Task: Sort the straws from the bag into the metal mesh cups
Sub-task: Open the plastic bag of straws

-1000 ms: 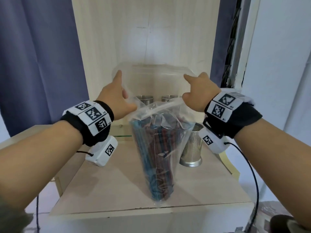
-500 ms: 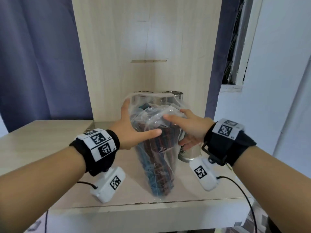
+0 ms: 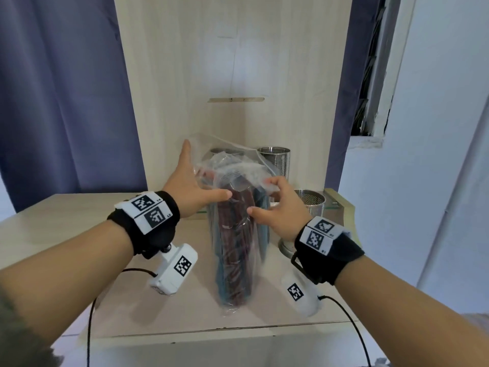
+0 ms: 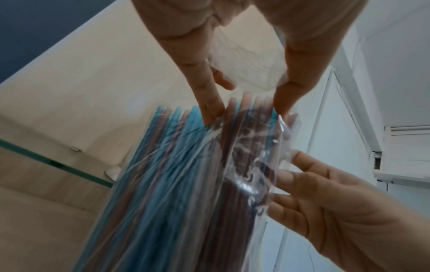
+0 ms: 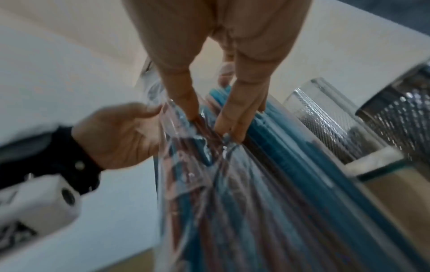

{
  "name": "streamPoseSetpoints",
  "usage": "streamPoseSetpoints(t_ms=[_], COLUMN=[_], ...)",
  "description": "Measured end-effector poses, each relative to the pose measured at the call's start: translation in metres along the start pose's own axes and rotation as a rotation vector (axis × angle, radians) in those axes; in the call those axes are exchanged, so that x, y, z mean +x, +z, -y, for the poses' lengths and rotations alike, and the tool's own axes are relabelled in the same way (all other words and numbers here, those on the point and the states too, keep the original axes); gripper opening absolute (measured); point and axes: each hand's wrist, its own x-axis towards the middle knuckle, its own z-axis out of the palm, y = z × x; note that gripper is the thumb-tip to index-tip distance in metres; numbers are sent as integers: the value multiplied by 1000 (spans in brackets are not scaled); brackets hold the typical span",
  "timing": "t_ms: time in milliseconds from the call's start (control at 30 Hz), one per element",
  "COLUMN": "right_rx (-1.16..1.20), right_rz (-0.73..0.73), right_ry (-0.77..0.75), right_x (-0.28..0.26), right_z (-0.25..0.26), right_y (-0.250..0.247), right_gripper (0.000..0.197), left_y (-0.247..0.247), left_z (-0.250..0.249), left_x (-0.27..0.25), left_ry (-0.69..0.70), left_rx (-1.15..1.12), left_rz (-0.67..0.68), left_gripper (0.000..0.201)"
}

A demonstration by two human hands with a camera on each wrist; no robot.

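1. Left hand (image 3: 188, 190), centre-left of the head view: palm toward the bag (image 3: 236, 234), fingers straight and spread, thumb tip on the bag's front film, index reaching up to the bag's open top edge. It grips nothing; straight fingertips press on the plastic in the left wrist view.
2. Right hand (image 3: 281, 211), centre-right of the head view: fingers gently bent, tips on the crumpled plastic near the bag's mouth, thumb against the front film. Fingers look relaxed rather than clenched; whether film is pinched cannot be told.
3. Both wrists carry black bands with white coded tags; a white camera block hangs under each.
4. Worktop (image 3: 92, 234): pale wood grain, front edge along the lower frame. An upright pale wood panel (image 3: 232, 62) rises behind it, centre top. Purple curtain (image 3: 58, 88) on the left, white wall on the right.
5. Bag stands near upright at mid-frame on the worktop, long axis vertical, open mouth up and crumpled.
6. Straws (image 4: 177, 174), blue and dark red, packed lengthwise inside the bag, ends pointing up toward the mouth.
7. Cups (image 3: 275, 161): one upright behind the bag to the right; another (image 3: 309, 203) just beside the right hand; a third partly hidden behind the bag's top.
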Motion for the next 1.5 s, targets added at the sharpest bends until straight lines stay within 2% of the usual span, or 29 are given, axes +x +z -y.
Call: streamPoseSetpoints(t_ms=[100, 233, 333, 400, 467, 533, 600, 700, 733, 800, 867, 933, 1000, 1100, 1133, 1233, 1267, 1367, 1400, 1433, 1500], right_rx=[-214, -334, -382, -311, -36, 379, 598, 547, 473, 331, 265, 248, 280, 233, 239, 440, 534, 767, 747, 629, 265], right_rz=[-142, -130, -175, -171, -62, 62, 56, -29, -49, -81, -82, -102, -170, -263, -279, -277, -267, -225, -229, -250, -269], right_ry=[-78, -161, -173, -108, 27, 214, 349, 425, 423, 382, 337, 314, 289, 167, 138, 156, 178, 211, 204, 184, 136], right_x=[8, 15, 15, 10, 3, -2, -1, 9, 13, 14, 14, 14, 14, 9, 8, 2, 1, -6, -8, -9, -10], right_z=[1, -2, -17, -24, -23, -10, 3, 15, 16, 23, 24, 23, 22, 18, 14, -1, -7, -21, -26, -31, -37], right_y=[-4, -15, -12, -9, -9, -14, -20, -23, -21, -14, -7, -2, 0, 4, 4, 5, 6, 13, 16, 19, 19], right_gripper=[46, 38, 46, 37, 23, 18, 34, 87, 93, 92, 99, 90, 63, 16, 10, 14, 14, 9, 8, 8, 12], left_y=[-3, 5, 17, 24, 29, 33, 36, 44, 47, 51, 51, 52, 52, 52, 52, 51, 51, 53, 54, 56, 60], left_z=[-2, 5, 10, 12, 18, 26, 29, 26, 23, 19, 17, 16, 14, 12, 11, 8, 7, 5, 4, 5, 6], left_x=[-5, -17, -24, -28, -31, -35, -43, -55, -58, -57, -54, -52, -54, -56, -55, -49, -48, -49, -51, -53, -58], left_ry=[103, 265, 295, 310, 299, 294, 318, 329, 322, 297, 262, 241, 264, 292, 277, 176, 160, 176, 198, 224, 304], left_rx=[19, 201, 251, 235, 241, 229, 216, 209, 194, 182, 172, 146, 129, 136, 139, 122, 130, 184, 212, 256, 358], left_rz=[47, 56, -45, -116, -159, -146, -71, 10, 20, 24, 25, 36, 46, 36, 31, 23, 13, -67, -83, -86, -100], left_gripper=[118, 55, 35, 27, 20, 26, 38, 46, 47, 44, 26, 12, 6, 9, 16, 44, 43, 20, 25, 33, 40])
